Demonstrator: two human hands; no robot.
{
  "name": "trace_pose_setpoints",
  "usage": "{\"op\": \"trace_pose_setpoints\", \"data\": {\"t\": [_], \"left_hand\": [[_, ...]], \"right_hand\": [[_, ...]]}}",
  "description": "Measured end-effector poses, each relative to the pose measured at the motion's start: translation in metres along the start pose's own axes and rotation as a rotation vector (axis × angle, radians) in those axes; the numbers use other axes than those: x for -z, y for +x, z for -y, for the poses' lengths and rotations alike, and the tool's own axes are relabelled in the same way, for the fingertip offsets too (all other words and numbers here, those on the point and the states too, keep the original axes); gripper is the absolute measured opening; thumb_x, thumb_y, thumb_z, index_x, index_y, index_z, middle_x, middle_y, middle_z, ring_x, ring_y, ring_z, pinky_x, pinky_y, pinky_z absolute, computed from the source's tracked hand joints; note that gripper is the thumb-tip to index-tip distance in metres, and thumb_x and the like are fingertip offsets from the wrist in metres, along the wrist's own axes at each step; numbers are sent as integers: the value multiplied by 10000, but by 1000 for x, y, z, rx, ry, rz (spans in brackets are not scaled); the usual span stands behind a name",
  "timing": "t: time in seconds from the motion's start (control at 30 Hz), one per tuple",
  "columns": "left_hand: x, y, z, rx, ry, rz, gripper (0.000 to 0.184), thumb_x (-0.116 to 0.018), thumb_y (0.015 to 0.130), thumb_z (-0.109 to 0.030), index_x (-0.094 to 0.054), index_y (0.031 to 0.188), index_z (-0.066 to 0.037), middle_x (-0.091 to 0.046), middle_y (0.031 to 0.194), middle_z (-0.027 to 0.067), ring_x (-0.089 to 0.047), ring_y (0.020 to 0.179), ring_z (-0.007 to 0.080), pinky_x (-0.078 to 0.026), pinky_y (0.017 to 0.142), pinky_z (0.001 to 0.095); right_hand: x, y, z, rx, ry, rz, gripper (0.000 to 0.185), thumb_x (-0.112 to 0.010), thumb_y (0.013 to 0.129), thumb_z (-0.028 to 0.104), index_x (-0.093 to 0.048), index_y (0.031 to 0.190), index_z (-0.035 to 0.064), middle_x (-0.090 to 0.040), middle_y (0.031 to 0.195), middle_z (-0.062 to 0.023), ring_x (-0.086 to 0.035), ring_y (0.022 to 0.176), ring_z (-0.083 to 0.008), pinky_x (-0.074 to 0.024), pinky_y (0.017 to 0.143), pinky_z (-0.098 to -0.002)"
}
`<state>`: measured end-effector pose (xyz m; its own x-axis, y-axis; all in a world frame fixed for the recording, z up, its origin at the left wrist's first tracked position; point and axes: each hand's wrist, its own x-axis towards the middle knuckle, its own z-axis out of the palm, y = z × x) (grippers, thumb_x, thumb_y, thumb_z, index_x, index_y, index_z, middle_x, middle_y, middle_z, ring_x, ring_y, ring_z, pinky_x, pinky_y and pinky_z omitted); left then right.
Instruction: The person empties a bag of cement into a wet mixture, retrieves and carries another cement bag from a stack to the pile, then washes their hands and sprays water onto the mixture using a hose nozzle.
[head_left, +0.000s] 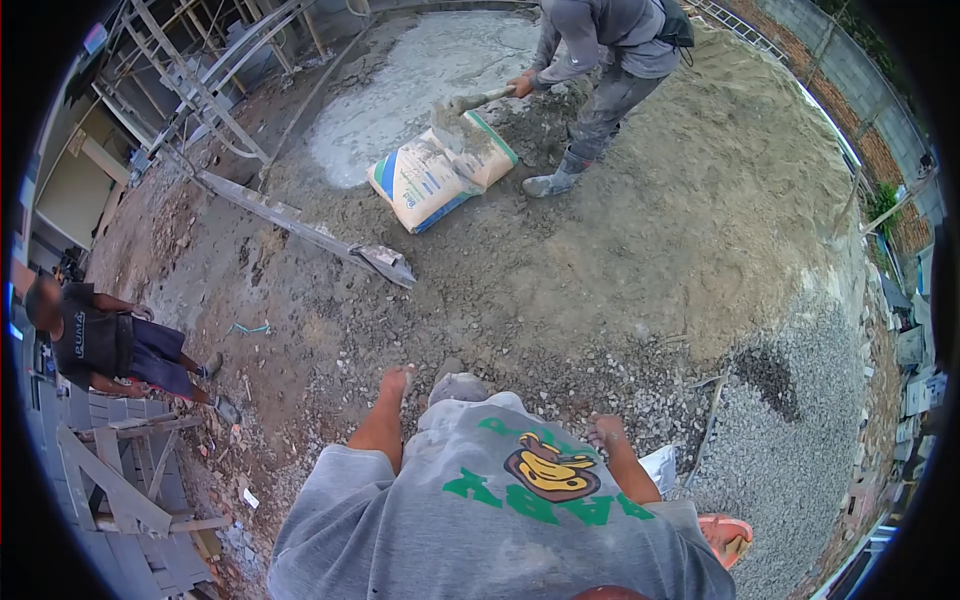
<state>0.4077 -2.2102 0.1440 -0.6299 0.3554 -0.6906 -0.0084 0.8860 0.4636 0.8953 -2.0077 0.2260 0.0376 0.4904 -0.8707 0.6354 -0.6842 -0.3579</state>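
Note:
My left hand (397, 380) hangs in front of my grey printed shirt (450, 530), over gravelly ground. Its fingers look loosely extended, with nothing visible in them. On the other side, my right hand (607, 432) is also held low, its fingers slightly bent and apart, and no object shows in it. A shoe tip (458, 387) pokes out below the shirt. Farther ahead lies a cement bag (425, 185), creased across its middle. A co-worker in grey (605, 70) grips a shovel (470, 100) whose blade is over the bag.
A wooden plank (300, 228) lies ahead on the left. Another person (110, 340) stands at far left beside stacked boards (130, 480). Sand (720, 170) and gravel (790, 440) spread on the right. An orange container (725, 540) and a white sack (658, 468) are by my right side.

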Motion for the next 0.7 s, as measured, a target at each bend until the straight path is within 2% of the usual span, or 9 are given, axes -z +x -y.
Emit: {"op": "trace_pose_setpoints", "data": {"t": [0.13,0.27,0.3,0.43,0.53,0.63,0.7], "left_hand": [[2,11,14,13,-69,27,582,-559,729,-497,-585,1030,0,-570,1041,233,-533,1022,334,-407,871,347],[17,-4,-7,3,106,0,556,-547,739,-495,-598,1009,-12,-575,1037,226,-526,1034,339,-410,863,354],[21,-9,-15,-3,122,0,553,-549,738,-492,-598,1010,-13,-576,1038,223,-525,1036,339,-411,863,355],[33,-46,-51,-62,206,-81,545,-560,729,-485,-604,997,-13,-584,1029,214,-534,1024,338,-416,855,362],[18,-7,-15,-6,-114,-15,542,-564,725,-485,-609,978,-8,-587,1015,217,-541,1007,342,-419,846,367],[18,19,11,-22,-52,-74,547,-569,721,-489,-610,983,-11,-590,1013,215,-547,1002,333,-422,843,365],[28,18,16,9,-20,-76,557,-570,720,-491,-605,999,-10,-588,1019,215,-544,1008,331,-420,851,362]], "right_hand": [[-1,2,1,0,-15,3,347,-505,824,316,-555,886,-22,-594,705,-127,-577,502,-219,-440,382,-315],[-2,23,-9,-18,64,30,340,-532,808,303,-543,916,-19,-584,704,-121,-564,490,-214,-426,370,-319],[-3,19,-6,-24,146,19,257,-546,814,264,-564,847,10,-549,642,-113,-494,435,-183,-350,328,-276],[3,1,10,-8,107,4,264,-549,805,267,-557,841,5,-553,645,-115,-507,446,-188,-366,346,-286],[8,31,0,-19,81,26,292,-562,782,281,-551,853,-1,-571,656,-107,-540,472,-192,-397,375,-311],[3,22,6,-20,45,-33,293,-563,778,287,-564,825,-3,-566,622,-95,-517,436,-191,-400,379,-306],[-1,15,14,14,-39,47,286,-544,807,280,-565,873,3,-575,688,-113,-529,470,-198,-420,398,-311]]}}
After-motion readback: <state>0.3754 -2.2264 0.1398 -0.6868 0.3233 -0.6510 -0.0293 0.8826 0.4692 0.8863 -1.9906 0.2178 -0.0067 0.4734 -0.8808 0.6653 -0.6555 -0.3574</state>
